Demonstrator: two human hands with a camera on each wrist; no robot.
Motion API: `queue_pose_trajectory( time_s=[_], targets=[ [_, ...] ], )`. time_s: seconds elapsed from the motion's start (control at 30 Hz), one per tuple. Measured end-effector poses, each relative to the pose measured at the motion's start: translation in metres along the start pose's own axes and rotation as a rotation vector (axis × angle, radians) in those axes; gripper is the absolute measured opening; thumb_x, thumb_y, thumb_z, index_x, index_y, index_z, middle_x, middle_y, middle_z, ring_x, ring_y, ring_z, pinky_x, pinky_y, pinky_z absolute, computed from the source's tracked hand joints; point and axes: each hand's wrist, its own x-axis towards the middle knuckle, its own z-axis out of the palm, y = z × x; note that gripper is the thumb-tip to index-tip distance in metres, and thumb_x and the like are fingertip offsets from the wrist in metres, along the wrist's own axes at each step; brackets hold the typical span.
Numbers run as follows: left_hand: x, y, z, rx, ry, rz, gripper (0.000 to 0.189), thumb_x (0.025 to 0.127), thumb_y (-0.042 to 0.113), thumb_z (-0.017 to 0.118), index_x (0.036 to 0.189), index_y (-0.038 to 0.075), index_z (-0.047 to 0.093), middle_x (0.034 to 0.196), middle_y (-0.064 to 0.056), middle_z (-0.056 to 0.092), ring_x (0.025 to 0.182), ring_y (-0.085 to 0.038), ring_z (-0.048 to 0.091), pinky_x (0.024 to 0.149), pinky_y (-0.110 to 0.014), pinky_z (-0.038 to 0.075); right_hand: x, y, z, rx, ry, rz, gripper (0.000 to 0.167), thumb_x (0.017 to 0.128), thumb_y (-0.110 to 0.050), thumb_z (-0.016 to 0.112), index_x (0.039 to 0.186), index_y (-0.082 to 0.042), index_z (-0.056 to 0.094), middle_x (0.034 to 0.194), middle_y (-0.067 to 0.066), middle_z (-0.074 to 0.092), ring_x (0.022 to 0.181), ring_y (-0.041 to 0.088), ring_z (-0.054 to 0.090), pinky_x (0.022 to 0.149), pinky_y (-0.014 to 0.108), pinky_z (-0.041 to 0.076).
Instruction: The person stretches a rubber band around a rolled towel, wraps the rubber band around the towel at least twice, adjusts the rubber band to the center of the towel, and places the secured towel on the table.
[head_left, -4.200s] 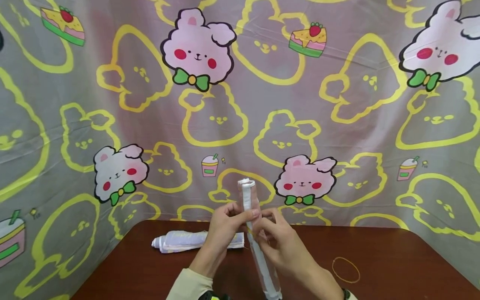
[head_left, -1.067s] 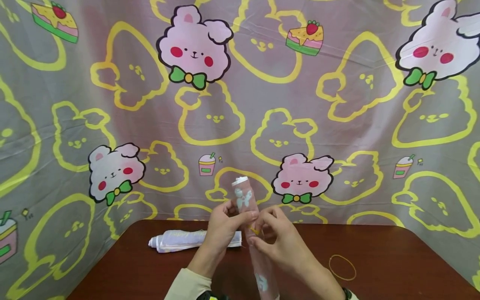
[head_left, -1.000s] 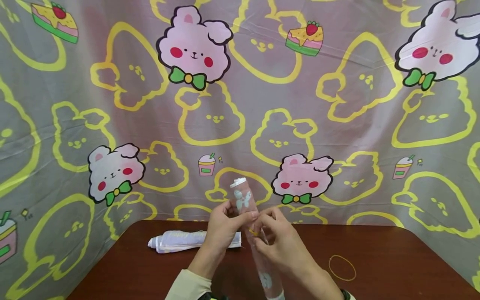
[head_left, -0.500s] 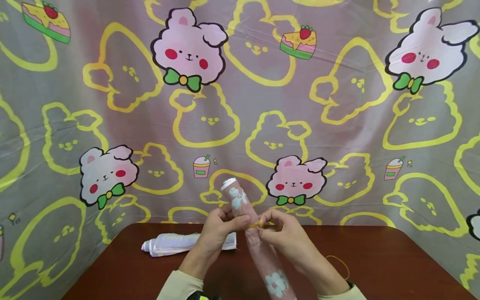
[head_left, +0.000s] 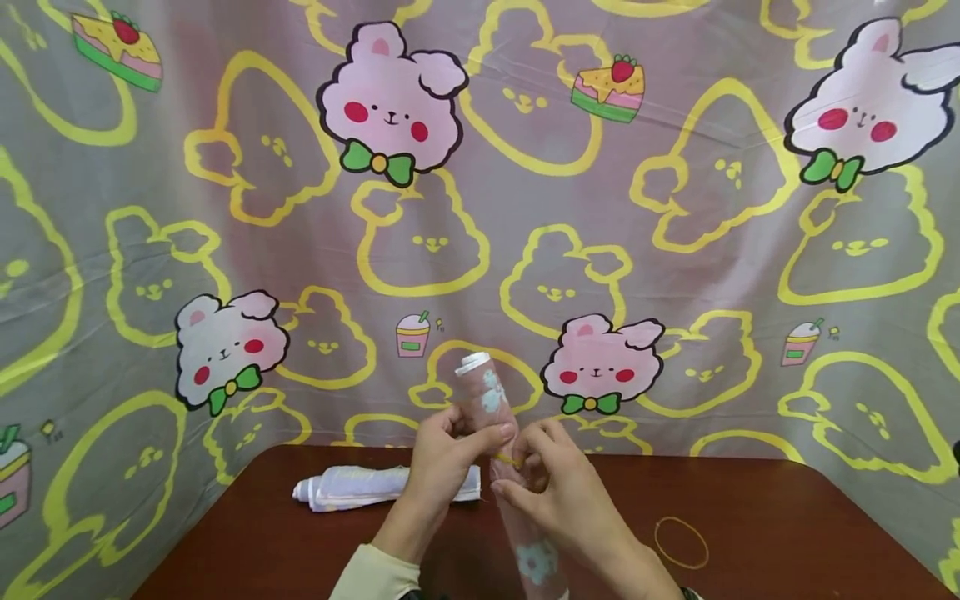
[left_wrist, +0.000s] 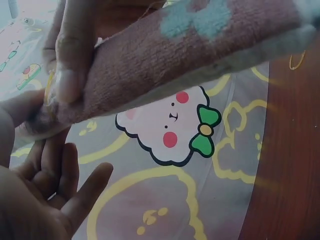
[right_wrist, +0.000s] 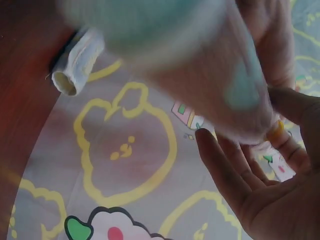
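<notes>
Between the left hand (head_left: 441,457), gripping it, and the right hand (head_left: 562,479), pinching its yellow band (head_left: 506,458), the pink roll (head_left: 519,527) leans, top leftward.

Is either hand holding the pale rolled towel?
No, the pale rolled towel lies on the table while the left hand and right hand are on the pink roll.

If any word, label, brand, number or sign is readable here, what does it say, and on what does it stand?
None is readable.
Backdrop: tiny marks beside the printed cups, too small to read.
Lavender roll: faint marks, too blurred to identify.
Pink roll: pale blue shapes, no lettering visible.
</notes>
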Motion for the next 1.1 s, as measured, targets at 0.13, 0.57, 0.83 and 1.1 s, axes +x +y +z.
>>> queue_pose_trajectory(
  time_s=[0.13,0.57,0.83,1.1],
  targets=[
    [0.000,0.000,0.000,0.006,0.050,-0.002,0.033,0.085,0.018,0.088,0.106,-0.003,0.073,0.088,-0.005,0.071,0.082,-0.015,0.066,0.070,-0.030,0.056,-0.001,0.000,0.005,-0.072,0.036,-0.098,0.043,0.073,0.012,0.084,0.091,-0.020,0.062,0.107,-0.004,0.054,0.082,0.011,0.056,0.064,0.026,0.050],
    [0.008,-0.007,-0.017,-0.229,-0.367,0.023,0.039,0.100,0.014,0.067,0.130,-0.010,0.064,0.115,-0.010,0.077,0.104,-0.015,0.072,0.091,-0.032,0.057,0.003,0.002,-0.018,0.687,-0.162,0.378,0.013,0.091,0.001,0.059,0.100,0.007,0.052,0.102,0.011,0.059,0.085,0.025,0.071,0.066,0.027,0.050],
    [0.006,-0.005,-0.013,-0.127,-0.206,0.003,0.029,0.090,0.015,0.083,0.113,0.001,0.070,0.097,-0.005,0.076,0.091,-0.016,0.069,0.080,-0.032,0.056,0.003,0.004,-0.014,0.361,-0.165,0.157,0.021,0.098,-0.017,0.078,0.098,-0.009,0.059,0.101,0.007,0.057,0.094,0.017,0.064,0.080,0.031,0.057],
    [0.004,-0.002,-0.006,-0.052,-0.040,-0.041,0.031,0.085,0.017,0.088,0.104,0.000,0.070,0.088,-0.005,0.071,0.083,-0.016,0.067,0.072,-0.032,0.058,0.001,0.002,-0.001,0.152,-0.039,-0.070,0.033,0.085,0.001,0.087,0.093,-0.015,0.060,0.105,-0.001,0.048,0.094,0.015,0.058,0.078,0.031,0.061]
  ],
)
